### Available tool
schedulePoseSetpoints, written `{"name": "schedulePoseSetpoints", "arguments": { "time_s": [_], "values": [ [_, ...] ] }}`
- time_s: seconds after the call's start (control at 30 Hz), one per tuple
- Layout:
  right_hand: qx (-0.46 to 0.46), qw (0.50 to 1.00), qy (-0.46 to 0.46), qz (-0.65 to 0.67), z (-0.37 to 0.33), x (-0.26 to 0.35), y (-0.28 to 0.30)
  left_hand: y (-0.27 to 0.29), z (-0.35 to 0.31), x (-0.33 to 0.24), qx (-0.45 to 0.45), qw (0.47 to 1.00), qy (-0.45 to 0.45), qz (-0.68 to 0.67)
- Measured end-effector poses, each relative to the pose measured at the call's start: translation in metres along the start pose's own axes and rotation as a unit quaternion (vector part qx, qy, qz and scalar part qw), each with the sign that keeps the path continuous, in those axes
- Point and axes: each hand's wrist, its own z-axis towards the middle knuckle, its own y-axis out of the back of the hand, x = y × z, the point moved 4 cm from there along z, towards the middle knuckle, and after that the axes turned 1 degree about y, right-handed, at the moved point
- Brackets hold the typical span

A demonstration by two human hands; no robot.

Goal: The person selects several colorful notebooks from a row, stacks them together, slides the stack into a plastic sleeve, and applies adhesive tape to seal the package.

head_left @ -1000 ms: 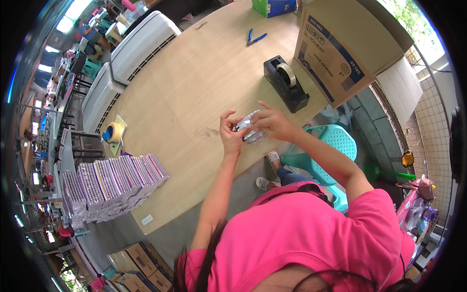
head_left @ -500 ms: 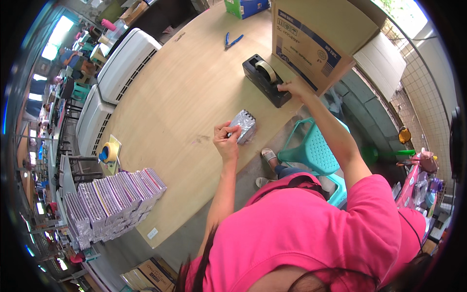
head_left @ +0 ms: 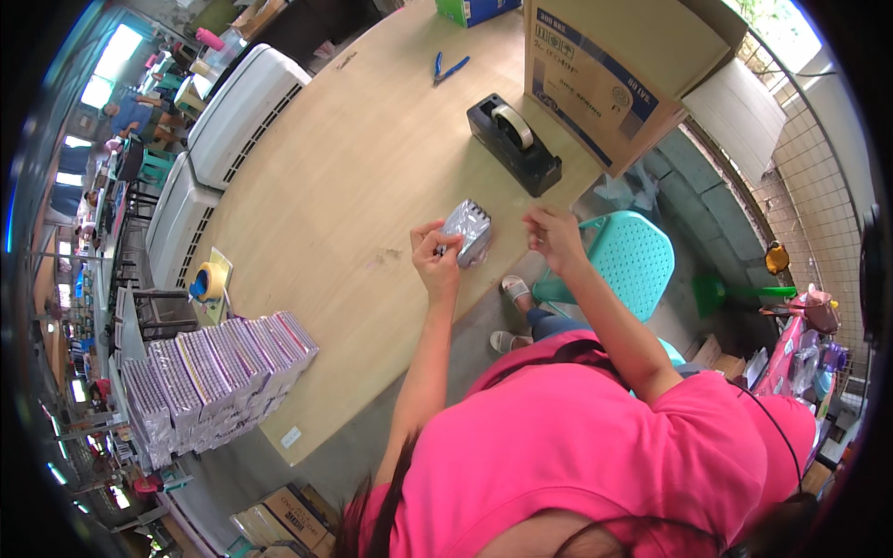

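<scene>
L hand [head_left: 435,262] on silver pack [head_left: 467,232], table edge [head_left: 409,372]

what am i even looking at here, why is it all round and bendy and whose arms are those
This is one view from a wide fisheye camera worn on a person's head, looking down, so straight edges bend. The arms are the wearer's own. The left hand holds a small silvery packet on a wooden table. The right hand is raised beside it with fingers pinched; I cannot tell on what. Also there: a black tape dispenser, a cardboard box, blue pliers and stacked packets.
</scene>
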Motion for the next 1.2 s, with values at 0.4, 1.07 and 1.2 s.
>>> {"name": "schedulePoseSetpoints", "arguments": {
  "time_s": [0.4, 1.07, 1.2],
  "values": [
    [0.047, 0.911, 0.128, -0.389, -0.008, -0.034, -0.043, 0.003, 0.015, -0.015, 0.173, 0.982, 0.057, -0.044],
    [0.317, 0.837, 0.262, -0.362, 0.031, -0.025, -0.077, 0.053, -0.013, 0.021, 0.117, 0.963, -0.082, 0.229],
    [0.338, 0.493, 0.57, -0.564, -0.028, 0.061, -0.107, 0.05, 0.015, -0.078, 0.193, 0.774, -0.318, 0.512]
  ]
}}
